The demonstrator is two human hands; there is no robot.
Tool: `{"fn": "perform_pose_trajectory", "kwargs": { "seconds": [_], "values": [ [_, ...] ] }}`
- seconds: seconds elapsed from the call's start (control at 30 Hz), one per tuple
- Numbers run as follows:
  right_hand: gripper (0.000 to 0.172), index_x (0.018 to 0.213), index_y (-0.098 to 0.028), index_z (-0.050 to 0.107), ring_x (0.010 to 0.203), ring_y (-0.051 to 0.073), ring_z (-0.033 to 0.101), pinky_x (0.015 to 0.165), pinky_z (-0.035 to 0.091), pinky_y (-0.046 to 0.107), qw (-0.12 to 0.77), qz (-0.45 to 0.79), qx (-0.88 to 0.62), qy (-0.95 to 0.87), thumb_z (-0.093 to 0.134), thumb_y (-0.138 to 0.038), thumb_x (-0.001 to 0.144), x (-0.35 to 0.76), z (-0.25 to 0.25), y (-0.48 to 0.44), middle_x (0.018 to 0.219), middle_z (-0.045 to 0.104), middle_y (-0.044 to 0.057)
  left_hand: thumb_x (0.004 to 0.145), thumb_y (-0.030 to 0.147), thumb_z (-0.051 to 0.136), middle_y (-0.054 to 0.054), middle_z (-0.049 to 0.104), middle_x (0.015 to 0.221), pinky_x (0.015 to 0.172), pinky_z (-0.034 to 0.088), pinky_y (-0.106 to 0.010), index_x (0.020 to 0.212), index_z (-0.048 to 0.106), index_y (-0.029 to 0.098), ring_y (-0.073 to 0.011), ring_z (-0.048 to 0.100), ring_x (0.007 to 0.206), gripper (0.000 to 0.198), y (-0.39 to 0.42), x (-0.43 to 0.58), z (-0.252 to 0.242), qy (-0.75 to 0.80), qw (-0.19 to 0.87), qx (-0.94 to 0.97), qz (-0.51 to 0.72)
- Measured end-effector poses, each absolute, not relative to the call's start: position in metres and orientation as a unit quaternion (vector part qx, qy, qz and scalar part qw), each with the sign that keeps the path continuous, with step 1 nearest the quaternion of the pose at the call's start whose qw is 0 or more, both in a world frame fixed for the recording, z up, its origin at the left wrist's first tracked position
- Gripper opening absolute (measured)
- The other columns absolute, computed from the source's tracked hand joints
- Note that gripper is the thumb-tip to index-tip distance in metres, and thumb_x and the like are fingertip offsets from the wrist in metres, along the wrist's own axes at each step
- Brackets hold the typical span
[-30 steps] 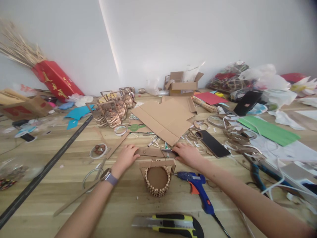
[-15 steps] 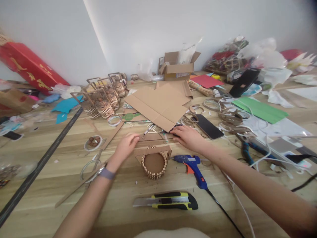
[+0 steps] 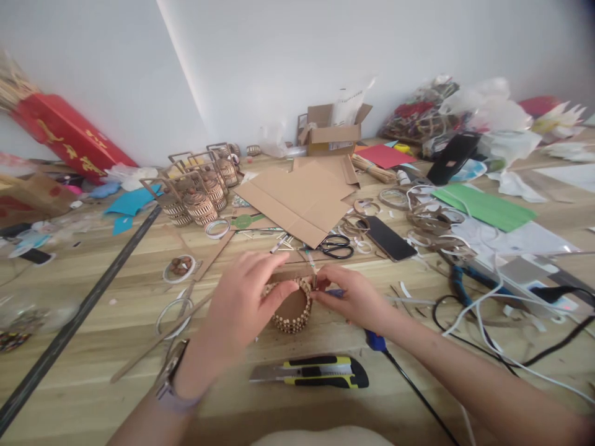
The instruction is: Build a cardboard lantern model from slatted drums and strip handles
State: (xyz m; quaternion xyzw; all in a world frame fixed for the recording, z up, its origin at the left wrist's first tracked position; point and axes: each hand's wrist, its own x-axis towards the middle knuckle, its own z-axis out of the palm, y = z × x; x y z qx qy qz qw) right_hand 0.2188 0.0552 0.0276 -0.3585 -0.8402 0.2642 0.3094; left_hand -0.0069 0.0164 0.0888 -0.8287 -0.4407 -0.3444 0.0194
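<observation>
A small round basket (image 3: 292, 323) of short wooden sticks with a brown base sits on the table between my hands. My left hand (image 3: 244, 303) reaches over its left side, thumb and fingers apart, the thumb near the rim; some fingertips are hidden. My right hand (image 3: 356, 297) pinches the right end of the basket's flat brown handle (image 3: 300, 272), beside the rim. Partly covered by my right hand and forearm is a blue glue gun (image 3: 375, 341). A yellow and black utility knife (image 3: 320, 373) lies in front of the basket, blade to the left.
Black-handled scissors (image 3: 338, 246) and a cardboard sheet (image 3: 297, 198) lie behind the basket. A phone (image 3: 389, 238) and white cables (image 3: 483, 310) are at right. Several finished small baskets (image 3: 199, 207) stand at back left. A white ring (image 3: 179, 267) holds brown balls.
Both hands have come back toward me to the basket. My right hand has left the scissors, now uncovered, and taken hold of the basket's handle. My left hand now hovers over the basket's left side.
</observation>
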Motion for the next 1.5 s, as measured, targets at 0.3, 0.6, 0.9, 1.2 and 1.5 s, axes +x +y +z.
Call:
{"fn": "perform_pose_trajectory", "kwargs": {
  "seconds": [0.3,0.6,0.9,1.2,1.5],
  "values": [
    [0.015,0.074,-0.022,0.051,0.065,0.015,0.056,0.059,0.045,0.025,0.365,0.211,-0.334,-0.843,0.054,-0.021,0.089,0.216,0.021,0.052,0.069,0.057,0.0,0.101,0.022,0.043,-0.007,0.071,0.09,0.074,0.053,-0.04,0.105,0.064,0.016,-0.0227,0.064,0.082,0.022,0.011,0.016,0.078,-0.455,0.121,-0.831,-0.296],
    [0.016,0.078,-0.022,0.053,0.062,0.016,0.058,0.057,0.047,0.025,0.355,0.19,-0.341,-0.849,0.051,-0.026,0.093,0.219,0.023,0.052,0.069,0.062,0.001,0.101,0.019,0.043,-0.006,0.068,0.09,0.073,0.052,-0.037,0.108,0.061,0.017,-0.0211,0.061,0.083,0.019,0.013,0.019,0.074,-0.461,0.087,-0.831,-0.298],
    [0.019,0.082,-0.022,0.057,0.063,0.017,0.062,0.057,0.048,0.026,0.342,0.161,-0.328,-0.866,0.05,-0.033,0.097,0.219,0.027,0.052,0.071,0.065,0.003,0.101,0.019,0.041,-0.006,0.066,0.089,0.072,0.052,-0.038,0.105,0.061,0.016,-0.0218,0.06,0.082,0.021,0.011,0.02,0.073,-0.467,0.073,-0.828,-0.302],
    [0.022,0.079,-0.022,0.055,0.063,0.018,0.062,0.057,0.047,0.026,0.329,0.13,-0.323,-0.878,0.047,-0.028,0.099,0.218,0.027,0.053,0.07,0.065,0.003,0.102,0.02,0.039,-0.006,0.066,0.088,0.073,0.052,-0.038,0.103,0.06,0.017,-0.0214,0.059,0.082,0.022,0.01,0.02,0.073,-0.469,0.076,-0.826,-0.304],
    [0.028,0.078,-0.021,0.056,0.065,0.019,0.062,0.059,0.047,0.027,0.32,0.096,-0.322,-0.886,0.042,-0.029,0.101,0.22,0.023,0.053,0.07,0.064,0.004,0.101,0.02,0.044,-0.006,0.066,0.09,0.075,0.052,-0.039,0.106,0.059,0.016,-0.0227,0.061,0.085,0.017,0.01,0.022,0.072,-0.473,0.078,-0.824,-0.301]
  ]
}}
